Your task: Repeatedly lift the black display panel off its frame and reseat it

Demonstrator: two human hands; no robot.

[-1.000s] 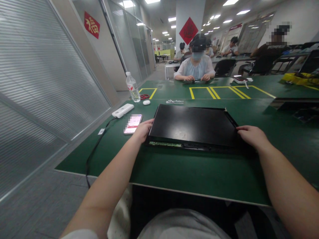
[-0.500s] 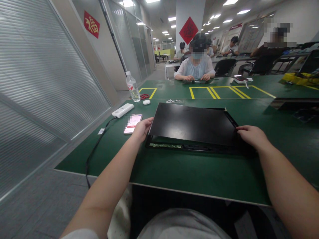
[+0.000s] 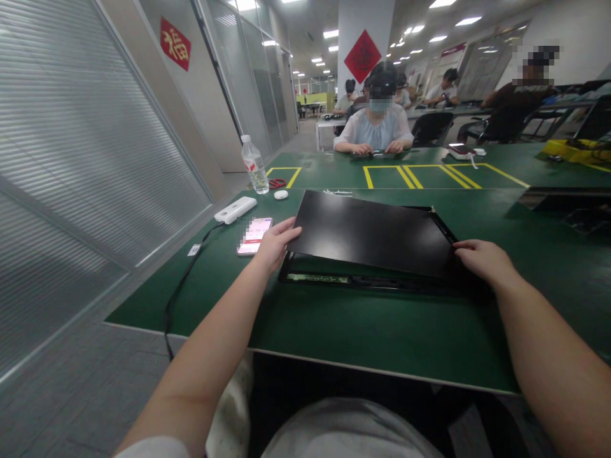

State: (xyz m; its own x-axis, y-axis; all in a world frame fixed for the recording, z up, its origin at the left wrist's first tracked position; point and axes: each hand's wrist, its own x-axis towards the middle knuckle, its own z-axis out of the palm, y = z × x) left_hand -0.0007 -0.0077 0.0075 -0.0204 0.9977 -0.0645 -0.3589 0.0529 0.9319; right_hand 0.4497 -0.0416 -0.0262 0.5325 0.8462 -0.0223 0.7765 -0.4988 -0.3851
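A flat black panel [image 3: 372,232] lies over a black frame [image 3: 363,282] on the green table [image 3: 372,331]. My left hand [image 3: 274,245] grips the panel's near left corner and holds that side raised off the frame. A strip of circuit board shows in the frame below the gap. My right hand [image 3: 482,261] rests closed on the panel's near right corner, pressing it down on the frame.
Left of the panel lie a lit phone [image 3: 254,235], a white device with a black cable [image 3: 235,210], a water bottle [image 3: 253,166], red scissors [image 3: 275,184] and a small white case [image 3: 280,194]. A person [image 3: 377,124] works at the table opposite; others sit further back.
My left hand has lifted the panel's left side higher off the frame, widening the gap. My right hand has stayed at the right corner.
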